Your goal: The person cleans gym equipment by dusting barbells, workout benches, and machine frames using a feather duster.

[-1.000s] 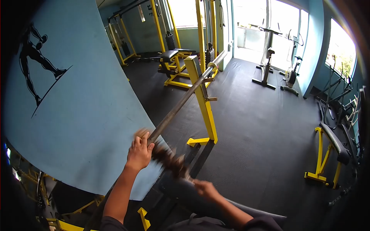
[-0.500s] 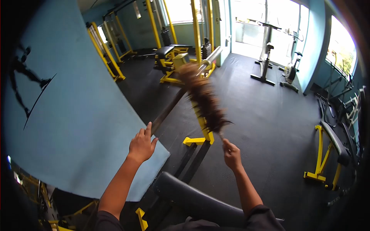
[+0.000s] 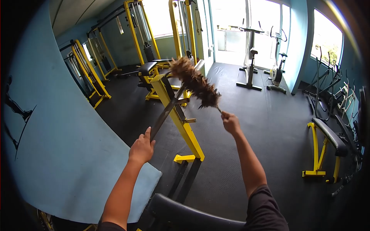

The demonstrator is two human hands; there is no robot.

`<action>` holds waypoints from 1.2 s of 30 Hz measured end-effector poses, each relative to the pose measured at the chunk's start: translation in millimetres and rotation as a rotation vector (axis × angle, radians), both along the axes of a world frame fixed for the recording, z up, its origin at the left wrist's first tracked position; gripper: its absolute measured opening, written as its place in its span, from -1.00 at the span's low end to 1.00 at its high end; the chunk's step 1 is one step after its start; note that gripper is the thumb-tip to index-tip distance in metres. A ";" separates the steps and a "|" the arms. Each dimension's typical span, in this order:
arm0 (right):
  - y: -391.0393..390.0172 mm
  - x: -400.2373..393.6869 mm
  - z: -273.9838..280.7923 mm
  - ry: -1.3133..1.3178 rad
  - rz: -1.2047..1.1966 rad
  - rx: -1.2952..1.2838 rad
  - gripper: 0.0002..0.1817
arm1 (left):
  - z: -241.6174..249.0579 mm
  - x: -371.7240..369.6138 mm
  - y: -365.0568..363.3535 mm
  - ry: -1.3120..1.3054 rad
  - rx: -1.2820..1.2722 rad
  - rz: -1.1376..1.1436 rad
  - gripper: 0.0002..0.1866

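The feather duster (image 3: pixel 194 82) is gripped by the right hand (image 3: pixel 230 122), fist closed around the thin handle end (handle mostly hidden in the fist). The left hand (image 3: pixel 142 148) is wrapped loosely over the near end of the barbell bar (image 3: pixel 166 111), thumb up, fingers curled on top; whether it is fully closed cannot be told.

Handling, judged: the duster is likely very light, with a soft, floppy head and a stiff, thin handle, best held at the handle's end as now. The bar is judged heavy, rigid and smooth metal, resting on the yellow rack upright (image 3: pixel 178 111) (weight carried there, not by the hand).

Orientation: the duster's long axis runs from the right fist up and left, its feather tip pointing away toward the far end of the bar, the head lying just over or on the bar near the rack top. The bar's long axis runs from the left hand up and away.

Nearer, a black bench pad (image 3: pixel 185 215); farther off, an exercise bike (image 3: pixel 249 57).
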State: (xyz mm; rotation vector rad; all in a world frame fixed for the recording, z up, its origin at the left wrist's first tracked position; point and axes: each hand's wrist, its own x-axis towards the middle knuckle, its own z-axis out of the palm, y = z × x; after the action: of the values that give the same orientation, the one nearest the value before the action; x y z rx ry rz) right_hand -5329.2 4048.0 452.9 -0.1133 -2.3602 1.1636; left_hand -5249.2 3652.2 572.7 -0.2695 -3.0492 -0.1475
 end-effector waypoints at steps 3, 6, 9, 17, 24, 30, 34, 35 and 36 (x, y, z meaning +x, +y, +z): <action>12.0 -79.2 -14.1 -0.073 -0.118 -0.086 -0.71 | -0.7 -2.1 -1.3 0.008 0.027 -0.022 -0.34; -7.0 -100.4 20.0 -0.306 -0.187 -0.362 -0.72 | 2.4 -1.4 0.4 0.007 0.048 -0.027 -0.36; -21.2 -116.9 -5.9 -0.543 -0.025 -0.587 -0.73 | 9.8 0.7 5.2 -0.013 0.083 -0.011 -0.37; -151.2 84.6 -49.4 -0.440 0.139 -0.841 -0.65 | 8.4 -1.9 -0.5 -0.027 0.136 -0.019 -0.38; -325.8 219.9 -150.0 -0.225 -0.050 -0.891 -0.67 | 2.0 -2.6 -3.5 0.016 0.149 -0.057 -0.38; -330.5 305.2 -166.4 -0.463 0.080 -0.667 -0.67 | -2.7 -4.6 -4.6 0.003 0.144 -0.049 -0.38; -257.0 216.9 -124.3 -0.224 0.151 -0.251 -0.76 | -6.0 -11.3 -7.6 -0.014 0.165 -0.040 -0.37; -239.9 182.9 -115.6 -0.192 0.159 -0.167 -0.66 | 0.6 -7.6 -4.3 -0.066 0.170 -0.005 -0.37; -224.0 148.0 -104.0 -0.107 0.132 -0.119 -0.64 | 0.9 -7.3 -3.0 -0.061 0.174 -0.004 -0.37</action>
State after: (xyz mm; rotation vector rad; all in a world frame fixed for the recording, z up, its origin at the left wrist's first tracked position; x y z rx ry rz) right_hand -5181.2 3824.0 348.9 -0.0623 -2.4210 1.3927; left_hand -5256.5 3649.2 573.6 -0.2639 -3.0698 -0.4257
